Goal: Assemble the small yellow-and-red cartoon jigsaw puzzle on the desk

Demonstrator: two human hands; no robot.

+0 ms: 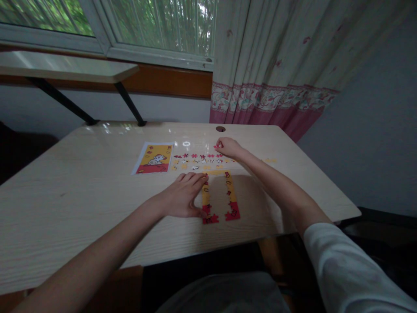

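Note:
A partly joined jigsaw frame (230,196) in yellow and red lies on the light wooden table (81,191), forming two upright strips linked at the top. My left hand (184,194) rests flat beside the left strip, fingers stretched and touching its edge. My right hand (228,148) reaches to the far end of the rows of loose puzzle pieces (198,161), its fingers pinched on a small red piece. A printed reference picture (154,158) of the yellow and red puzzle lies left of the loose pieces.
A round cable hole (220,128) sits near the table's far edge. A floral curtain (273,65) hangs at the back right, next to a window (130,26). A folding shelf (65,67) juts out beneath the window.

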